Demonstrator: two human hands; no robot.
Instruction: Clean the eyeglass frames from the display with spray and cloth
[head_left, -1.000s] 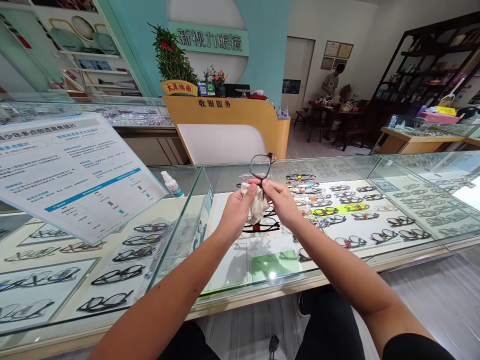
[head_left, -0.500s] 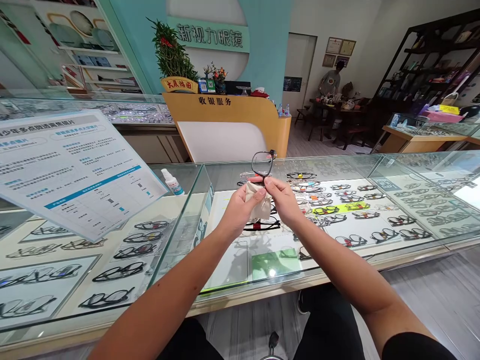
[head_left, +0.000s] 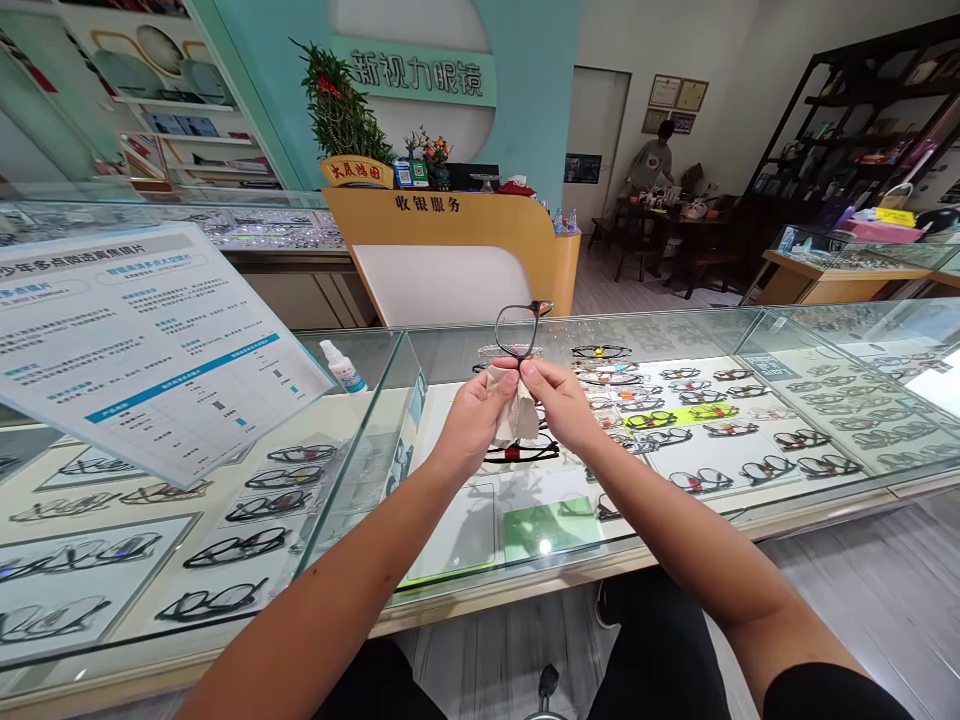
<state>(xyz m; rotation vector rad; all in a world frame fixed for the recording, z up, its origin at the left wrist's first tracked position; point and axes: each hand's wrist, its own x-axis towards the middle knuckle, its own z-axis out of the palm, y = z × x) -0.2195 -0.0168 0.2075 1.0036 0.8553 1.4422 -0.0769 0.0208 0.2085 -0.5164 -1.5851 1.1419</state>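
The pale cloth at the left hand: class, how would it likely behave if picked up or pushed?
The cloth is probably floppy, since it hangs in loose folds below the left hand's thumb. It is likely light, looking small and thin. Pushed, it would more likely crumple than roll, as it shows no rigid shape.

We see a yellow desk (head_left: 487,226) bearing a lettered sign (head_left: 358,173) by its left edge and small bottles (head_left: 573,221) by its right.
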